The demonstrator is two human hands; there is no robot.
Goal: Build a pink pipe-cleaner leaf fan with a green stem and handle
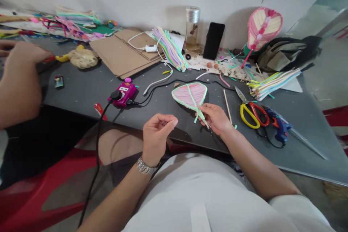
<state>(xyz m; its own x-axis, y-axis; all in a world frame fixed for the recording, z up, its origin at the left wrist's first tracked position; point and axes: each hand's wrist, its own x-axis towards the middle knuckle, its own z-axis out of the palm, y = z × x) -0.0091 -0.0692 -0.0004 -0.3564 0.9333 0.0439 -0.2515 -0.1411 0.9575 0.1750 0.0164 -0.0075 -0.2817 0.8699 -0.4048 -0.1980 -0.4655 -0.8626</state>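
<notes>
My right hand (214, 117) is shut on the green stem of a leaf-shaped craft piece (189, 96), made of pink and pale green pipe cleaners or straws, which lies on the dark table. My left hand (159, 137), with a metal wristwatch (144, 165), hangs just off the table edge, a short way from the leaf. Its fingertips pinch together, and no object shows between them.
Near my right hand lie scissors (254, 115), a blue glue gun (280, 129), a wooden stick (227, 106) and a bundle of straws (273, 84). A pink device (125, 94) trails a black cable. Another person's hand (27, 55) is at far left.
</notes>
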